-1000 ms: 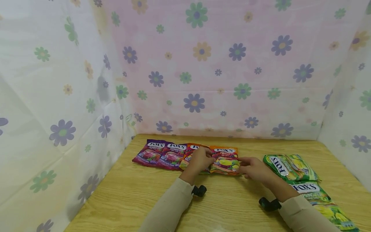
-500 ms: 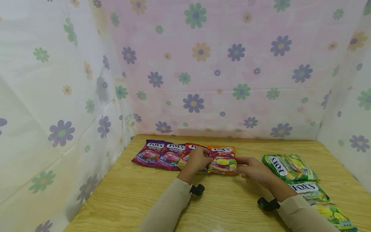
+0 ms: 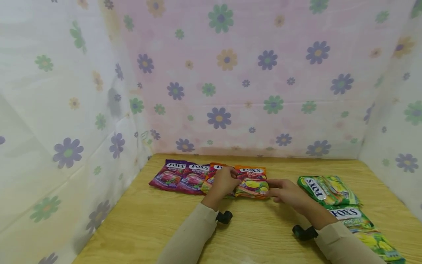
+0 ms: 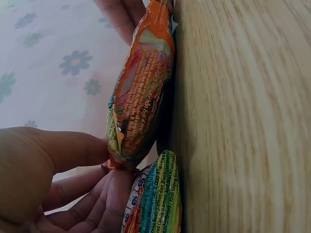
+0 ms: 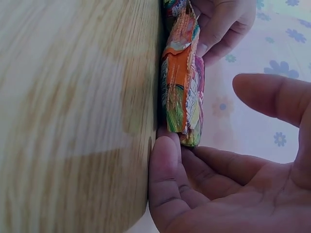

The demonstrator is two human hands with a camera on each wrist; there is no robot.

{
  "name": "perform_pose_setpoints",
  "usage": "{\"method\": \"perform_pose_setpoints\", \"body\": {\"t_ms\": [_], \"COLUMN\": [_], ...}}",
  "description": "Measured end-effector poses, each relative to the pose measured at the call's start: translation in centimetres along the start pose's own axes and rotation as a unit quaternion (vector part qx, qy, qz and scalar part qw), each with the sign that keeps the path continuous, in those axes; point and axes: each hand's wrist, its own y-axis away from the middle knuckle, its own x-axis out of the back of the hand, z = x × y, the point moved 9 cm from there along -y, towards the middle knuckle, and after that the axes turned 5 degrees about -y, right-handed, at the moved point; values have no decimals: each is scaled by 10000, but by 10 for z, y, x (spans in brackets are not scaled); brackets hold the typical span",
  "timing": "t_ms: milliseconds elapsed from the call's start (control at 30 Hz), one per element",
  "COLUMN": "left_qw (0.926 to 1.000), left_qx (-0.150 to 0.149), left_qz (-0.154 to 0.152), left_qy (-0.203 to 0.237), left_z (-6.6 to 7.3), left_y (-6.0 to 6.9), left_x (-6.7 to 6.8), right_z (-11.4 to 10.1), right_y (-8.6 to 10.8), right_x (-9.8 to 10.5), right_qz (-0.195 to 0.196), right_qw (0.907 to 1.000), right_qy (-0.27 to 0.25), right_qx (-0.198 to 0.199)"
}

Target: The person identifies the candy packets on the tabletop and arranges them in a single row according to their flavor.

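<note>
An orange Fox's Fruits candy bag (image 3: 252,182) lies on the table between both hands. At its left edge my left hand (image 3: 222,185) pinches the bag between thumb and fingers, as the left wrist view shows. My right hand (image 3: 288,194) touches the right edge with its fingers; in the right wrist view that thumb (image 5: 272,97) stands away from the bag. Partly hidden behind my left hand is a second orange candy bag (image 3: 213,173). Two purple Fox's Berries bags (image 3: 171,176) continue the row leftward, overlapping slightly.
Green Fox's candy bags lie on the right: one sideways (image 3: 331,190), others (image 3: 356,220) nearer the front, partly behind the right forearm. Flower-printed cloth (image 3: 247,73) walls the back and sides of the wooden table (image 3: 250,231). Each wrist wears a black camera mount (image 3: 224,217).
The orange bag and both hands have shifted slightly left, toward the second orange bag, though the whole view also drifts a little. Both hands keep their places on the bag's edges.
</note>
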Motion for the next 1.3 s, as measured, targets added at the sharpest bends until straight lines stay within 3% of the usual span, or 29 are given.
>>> {"method": "perform_pose_setpoints", "body": {"t_ms": [333, 867, 1300], "left_qw": [9999, 9998, 9945], "left_qx": [-62, 8, -342], "left_qz": [31, -50, -927], "left_qy": [-99, -193, -358], "left_z": [3, -1, 0], "left_y": [-1, 0, -1], "left_x": [1, 0, -6], "right_z": [-1, 0, 5], "right_y": [1, 2, 2], "right_x": [3, 5, 4], "right_qz": [91, -89, -52], "right_qw": [9999, 9999, 9984], "right_qy": [76, 135, 529], "right_qx": [-28, -4, 191]}}
